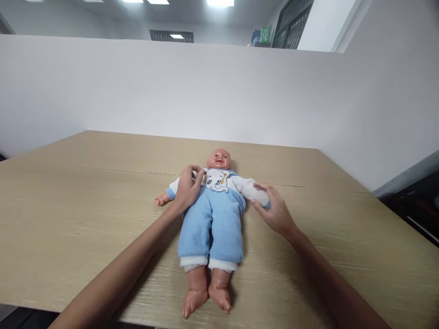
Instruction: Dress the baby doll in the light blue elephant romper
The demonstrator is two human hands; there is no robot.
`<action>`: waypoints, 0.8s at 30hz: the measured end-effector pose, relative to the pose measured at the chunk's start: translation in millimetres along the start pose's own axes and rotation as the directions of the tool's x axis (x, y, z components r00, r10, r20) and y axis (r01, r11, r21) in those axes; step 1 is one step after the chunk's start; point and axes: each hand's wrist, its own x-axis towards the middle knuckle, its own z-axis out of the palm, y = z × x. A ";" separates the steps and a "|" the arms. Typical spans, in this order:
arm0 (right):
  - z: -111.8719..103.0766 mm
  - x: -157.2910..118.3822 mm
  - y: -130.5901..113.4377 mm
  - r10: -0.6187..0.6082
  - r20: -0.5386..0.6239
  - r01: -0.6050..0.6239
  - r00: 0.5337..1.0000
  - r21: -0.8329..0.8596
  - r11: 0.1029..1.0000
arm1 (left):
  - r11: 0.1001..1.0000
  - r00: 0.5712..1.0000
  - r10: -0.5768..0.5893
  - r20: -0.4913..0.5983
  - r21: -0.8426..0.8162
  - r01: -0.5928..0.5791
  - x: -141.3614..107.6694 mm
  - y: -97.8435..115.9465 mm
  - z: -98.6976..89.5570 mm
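A baby doll [219,157] lies on its back, its head away from me and its bare feet toward me. It wears light blue overalls [199,219] with an elephant face on the bib, over a white long-sleeved top. My left hand [189,186] is closed at the doll's shoulder on the left, fingers curled on the white cloth beside the bib. On the other side, my right hand [276,210] has its thumb and fingers around the lower end of the white sleeve [247,186]. The doll's hand there is hidden; its other hand [162,199] shows beyond a blue cuff.
The doll rests on a wide wooden table [103,196] with thin seams across its top. A white partition [192,87] rises behind the table's far edge. Beyond it are ceiling lights and a green package [265,34]. Dark objects [416,205] stand past the right edge.
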 end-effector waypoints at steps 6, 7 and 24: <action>32.4 10.5 -27.6 0.114 0.191 -0.164 0.975 0.269 0.949 | 0.996 0.987 -0.065 0.148 0.072 0.055 -32.0 -18.0 -23.9; 34.7 13.4 -27.7 0.127 0.213 -0.180 0.969 0.249 0.952 | 0.993 0.981 -0.055 0.184 0.109 0.035 -34.0 -18.8 -27.0; 57.0 15.6 -4.4 0.365 0.170 -0.386 0.915 0.630 0.674 | 0.875 0.902 -0.082 0.423 -0.403 0.268 -20.6 -48.2 -39.3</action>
